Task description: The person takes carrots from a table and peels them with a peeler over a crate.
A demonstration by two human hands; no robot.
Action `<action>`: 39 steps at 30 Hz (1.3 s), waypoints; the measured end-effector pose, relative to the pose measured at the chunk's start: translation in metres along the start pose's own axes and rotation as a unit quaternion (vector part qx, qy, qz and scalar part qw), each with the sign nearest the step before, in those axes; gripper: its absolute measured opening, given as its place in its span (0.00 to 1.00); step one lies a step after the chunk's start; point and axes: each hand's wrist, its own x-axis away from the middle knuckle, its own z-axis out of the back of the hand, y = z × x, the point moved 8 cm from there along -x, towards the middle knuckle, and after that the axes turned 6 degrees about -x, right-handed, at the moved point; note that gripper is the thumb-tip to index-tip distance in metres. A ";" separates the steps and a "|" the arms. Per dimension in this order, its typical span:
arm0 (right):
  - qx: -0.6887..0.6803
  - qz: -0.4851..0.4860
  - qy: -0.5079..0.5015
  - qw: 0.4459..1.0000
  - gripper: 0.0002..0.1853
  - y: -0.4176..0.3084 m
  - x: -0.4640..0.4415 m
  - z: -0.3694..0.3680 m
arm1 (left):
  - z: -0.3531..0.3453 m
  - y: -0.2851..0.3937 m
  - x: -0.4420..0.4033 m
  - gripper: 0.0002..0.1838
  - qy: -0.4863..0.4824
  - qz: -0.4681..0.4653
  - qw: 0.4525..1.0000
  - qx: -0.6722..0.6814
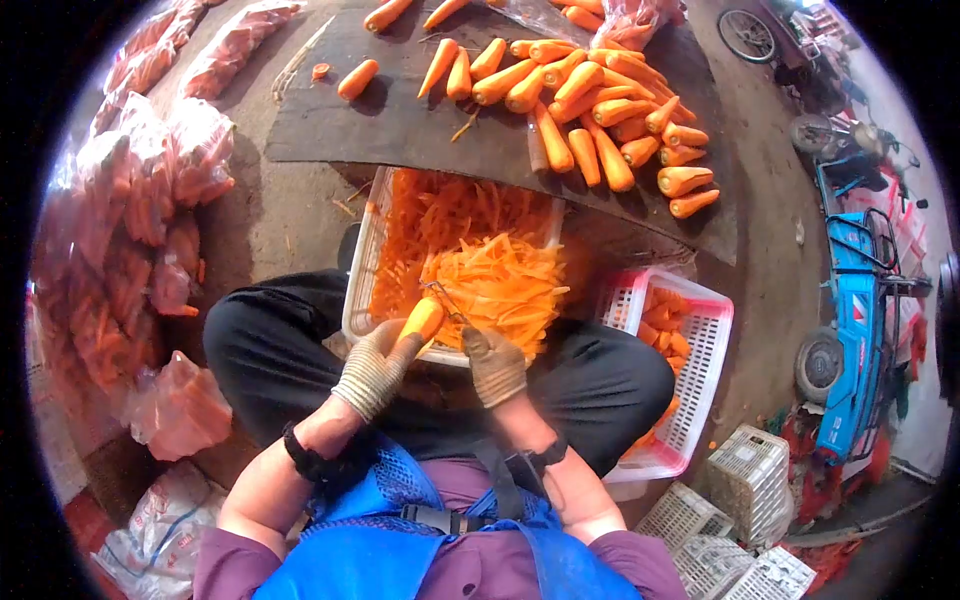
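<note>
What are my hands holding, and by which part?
Left hand: a carrot, by its near end. Right hand: apparently a peeler, held part hidden.

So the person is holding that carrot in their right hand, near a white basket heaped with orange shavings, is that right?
Not quite: the head view shows the carrot in the left hand, near the white basket heaped with orange shavings.
</note>
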 end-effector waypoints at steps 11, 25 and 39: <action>0.089 0.044 0.013 0.995 0.30 -0.006 0.003 -0.002 | -0.008 -0.033 -0.007 0.21 -0.053 0.087 0.992 -0.068; 0.078 -0.055 -0.013 0.995 0.28 0.025 -0.014 -0.003 | 0.031 0.041 0.032 0.14 0.048 -0.043 0.991 -0.119; 0.155 -0.008 -0.037 0.987 0.31 -0.002 -0.001 -0.006 | 0.008 0.020 0.001 0.16 -0.018 -0.007 0.966 -0.259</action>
